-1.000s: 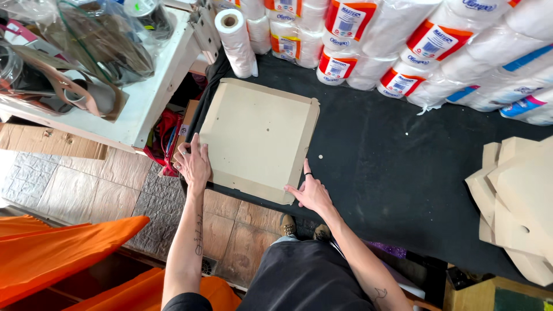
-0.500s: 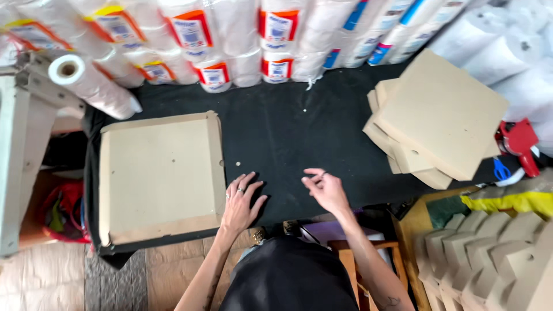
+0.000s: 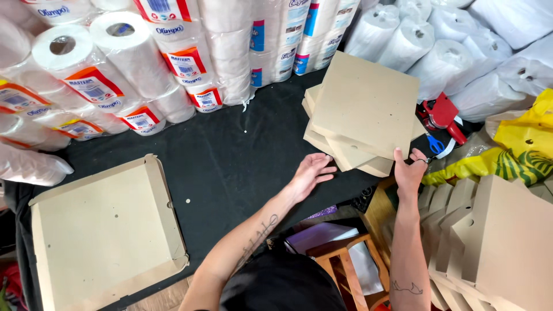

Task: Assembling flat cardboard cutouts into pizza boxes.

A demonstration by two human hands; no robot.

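One folded tan cardboard box [image 3: 103, 230] already lies at the left of the black table [image 3: 236, 155], while the open left hand [image 3: 311, 173] and the right hand [image 3: 410, 170], which grips its edge, reach the stack of flat tan cardboard blanks [image 3: 363, 112], with more unfolded.

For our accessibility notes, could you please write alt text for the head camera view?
A person's right hand grips the near corner of the top flat cardboard sheet on a stack, while the open left hand reaches toward it over a black table. A folded cardboard box lies at left; wrapped paper rolls line the back.
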